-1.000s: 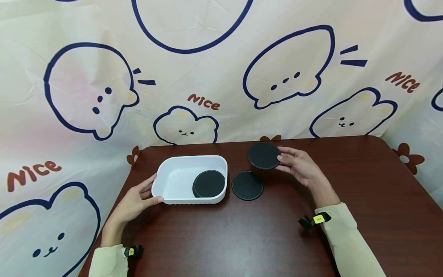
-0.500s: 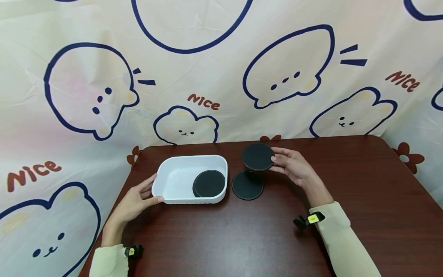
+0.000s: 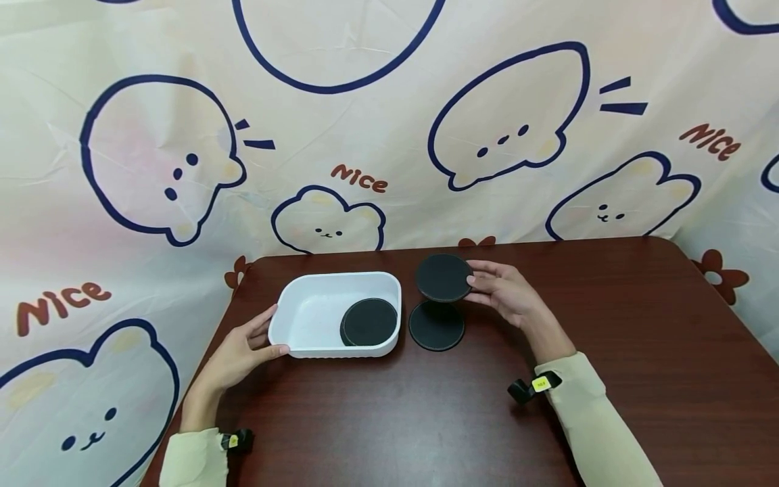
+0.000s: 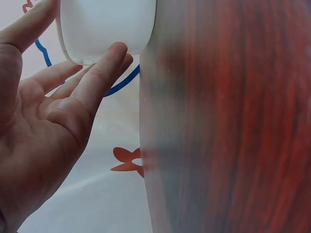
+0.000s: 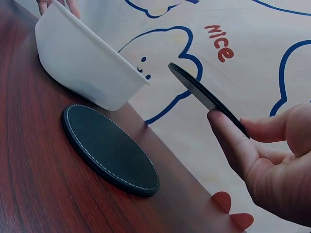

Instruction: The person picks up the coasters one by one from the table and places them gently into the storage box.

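In the head view a black round coaster (image 3: 444,278) is held up by my right hand (image 3: 502,291), pinched at its right edge between thumb and fingers. The right wrist view shows this raised coaster (image 5: 204,92) tilted and apart from the table. Below it, another black coaster (image 3: 437,327) with pale edge stitching (image 5: 109,145) lies flat on the table. To the left stands a white plastic basket (image 3: 310,314), a black coaster (image 3: 369,322) resting inside its right end. My left hand (image 3: 239,358) holds the basket's left end, thumb at the front corner and fingers along the side.
Everything stands on a dark reddish-brown table (image 3: 389,419), near its far edge. Behind it hangs a pale cloth (image 3: 402,135) printed with cartoon animals. Each wrist bears a small black camera.
My right hand has carried its coaster leftward and slightly nearer, so that it now overlaps the far edge of the coaster on the table. The left hand and basket stay in place.
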Action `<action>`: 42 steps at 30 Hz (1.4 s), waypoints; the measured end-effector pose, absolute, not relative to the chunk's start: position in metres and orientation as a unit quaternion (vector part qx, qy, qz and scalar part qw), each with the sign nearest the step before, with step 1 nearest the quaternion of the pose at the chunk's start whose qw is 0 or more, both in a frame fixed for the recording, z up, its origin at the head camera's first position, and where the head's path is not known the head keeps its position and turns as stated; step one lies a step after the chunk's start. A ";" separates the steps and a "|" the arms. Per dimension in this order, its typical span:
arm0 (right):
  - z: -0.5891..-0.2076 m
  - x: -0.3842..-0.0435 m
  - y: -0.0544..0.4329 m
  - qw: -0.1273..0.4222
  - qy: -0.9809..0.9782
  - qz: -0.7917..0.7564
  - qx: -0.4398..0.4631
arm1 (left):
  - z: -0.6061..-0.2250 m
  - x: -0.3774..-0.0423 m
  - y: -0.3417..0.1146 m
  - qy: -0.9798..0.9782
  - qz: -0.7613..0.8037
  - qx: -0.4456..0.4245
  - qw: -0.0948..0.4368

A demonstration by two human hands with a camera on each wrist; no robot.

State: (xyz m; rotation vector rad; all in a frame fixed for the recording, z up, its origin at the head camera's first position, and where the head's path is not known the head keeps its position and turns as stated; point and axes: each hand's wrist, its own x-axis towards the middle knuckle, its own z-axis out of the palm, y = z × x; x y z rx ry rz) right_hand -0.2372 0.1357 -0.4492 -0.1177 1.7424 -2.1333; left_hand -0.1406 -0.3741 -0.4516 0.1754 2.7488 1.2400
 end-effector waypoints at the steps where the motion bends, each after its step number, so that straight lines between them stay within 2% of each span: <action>1: -0.449 -0.237 0.134 0.192 0.619 -0.760 -0.042 | -0.452 -0.141 -0.374 0.908 0.411 0.058 0.061; 42: -0.451 -0.229 0.054 0.232 0.604 -0.760 -0.059 | -0.452 -0.140 -0.375 0.911 0.403 0.060 0.058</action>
